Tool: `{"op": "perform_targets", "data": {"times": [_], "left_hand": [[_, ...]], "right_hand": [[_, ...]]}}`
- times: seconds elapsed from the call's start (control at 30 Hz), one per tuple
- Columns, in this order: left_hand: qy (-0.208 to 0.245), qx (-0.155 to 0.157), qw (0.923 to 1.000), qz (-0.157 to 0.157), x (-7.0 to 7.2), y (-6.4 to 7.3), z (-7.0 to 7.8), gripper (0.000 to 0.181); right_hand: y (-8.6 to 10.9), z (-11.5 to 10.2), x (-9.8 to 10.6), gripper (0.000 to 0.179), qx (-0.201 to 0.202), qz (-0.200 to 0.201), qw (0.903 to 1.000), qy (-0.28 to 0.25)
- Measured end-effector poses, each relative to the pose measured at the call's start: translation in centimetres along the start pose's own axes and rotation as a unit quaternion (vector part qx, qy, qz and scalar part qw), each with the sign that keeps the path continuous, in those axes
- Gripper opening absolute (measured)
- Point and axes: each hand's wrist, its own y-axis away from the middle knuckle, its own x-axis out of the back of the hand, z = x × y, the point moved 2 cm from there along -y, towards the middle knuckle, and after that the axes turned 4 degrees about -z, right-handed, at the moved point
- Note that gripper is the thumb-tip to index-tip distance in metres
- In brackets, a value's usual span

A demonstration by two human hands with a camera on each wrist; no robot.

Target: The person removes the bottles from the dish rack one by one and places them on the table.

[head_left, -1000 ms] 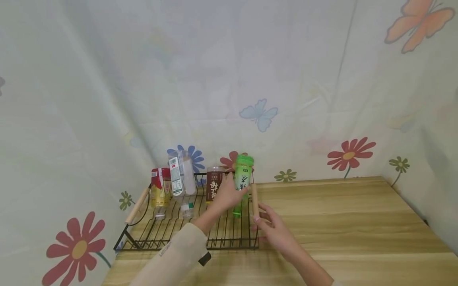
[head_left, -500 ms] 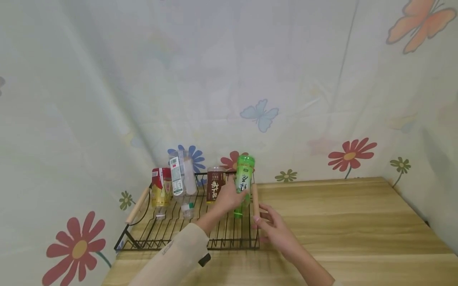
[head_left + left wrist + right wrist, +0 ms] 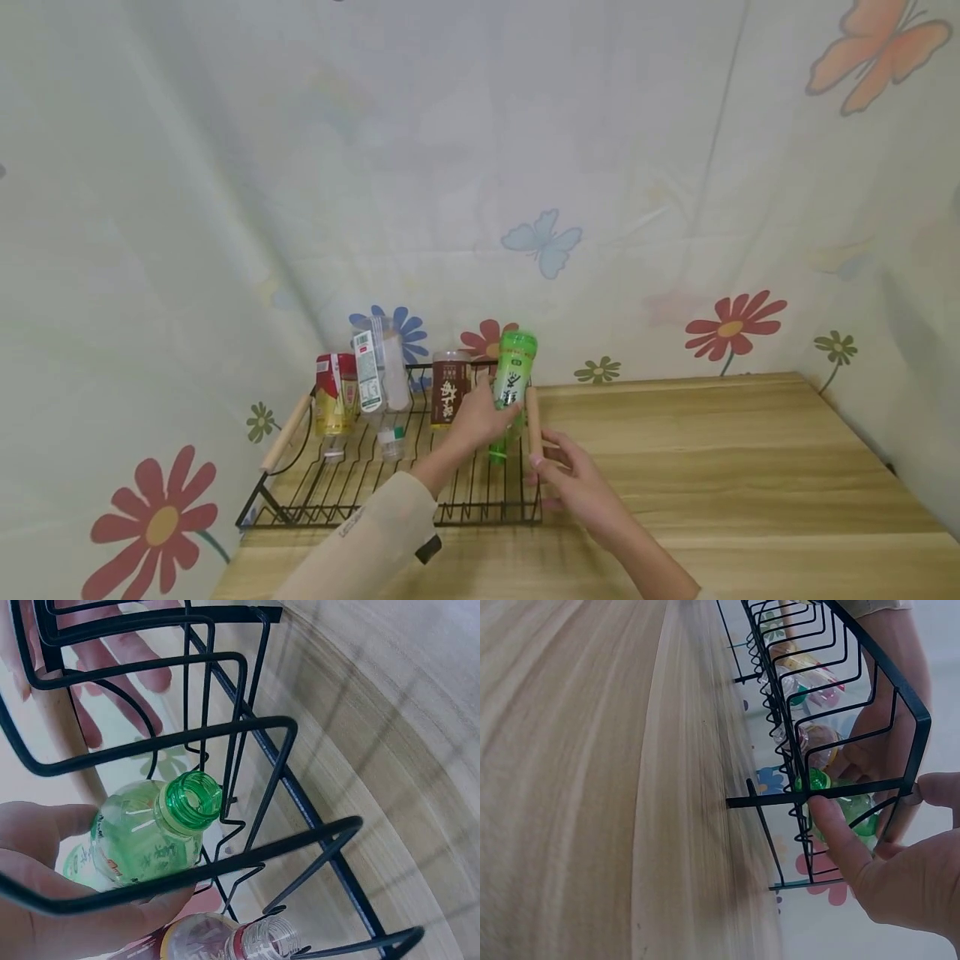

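Green plastic is filling the left hand (image 3: 478,417), whose fingers are clamping round a tilted, neck-down tea bottle (image 3: 514,367) just inside the right edge of the wire rack (image 3: 859,789). The right hand (image 3: 581,487) is gripping that edge beside its wooden handle (image 3: 534,421). Towards the rack's left edge, a brown-labelled bottle (image 3: 448,396), a clear bottle (image 3: 393,375) and a red-and-gold bottle (image 3: 333,400) are resting in a row.
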Motion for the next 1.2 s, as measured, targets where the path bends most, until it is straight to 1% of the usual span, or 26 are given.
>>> {"op": "perform_targets", "data": {"times": [0.07,0.33,0.4,0.67,0.73,0.9,1.03,1.2], "left_hand": [[0.004,0.0,1.0,0.001,0.0,0.1,-0.1,0.083],[-0.003,-0.019,0.9998,-0.001,-0.1,0.1,-0.4,0.073],[-0.002,-0.023,0.9997,0.0,-0.1,0.2,-0.5,0.072],[0.017,-0.023,0.9996,0.004,0.3,0.7,-0.2,0.076],[0.019,-0.024,0.9995,0.007,0.5,0.8,0.0,0.076],[0.019,-0.041,0.9989,0.014,1.4,1.1,0.4,0.073],[0.036,-0.053,0.9979,0.008,2.2,1.3,0.8,0.074],[0.052,-0.077,0.9956,0.005,3.4,1.6,1.5,0.077]], "right_hand": [[0.0,0.1,0.0,0.066,-0.002,-0.001,1.0,-0.002],[0.1,0.3,0.0,0.066,-0.001,-0.004,1.0,-0.007],[0.1,0.3,0.0,0.066,-0.001,-0.005,1.0,-0.006],[0.3,0.5,0.1,0.067,-0.002,-0.009,0.9999,-0.009],[0.3,0.5,0.1,0.067,-0.001,-0.009,0.9999,-0.009],[0.3,0.4,0.1,0.067,-0.001,-0.008,0.9999,-0.009],[0.2,0.4,0.0,0.067,-0.002,-0.003,0.9999,-0.01],[0.0,0.3,0.0,0.067,-0.004,0.012,0.9999,-0.006]]}}
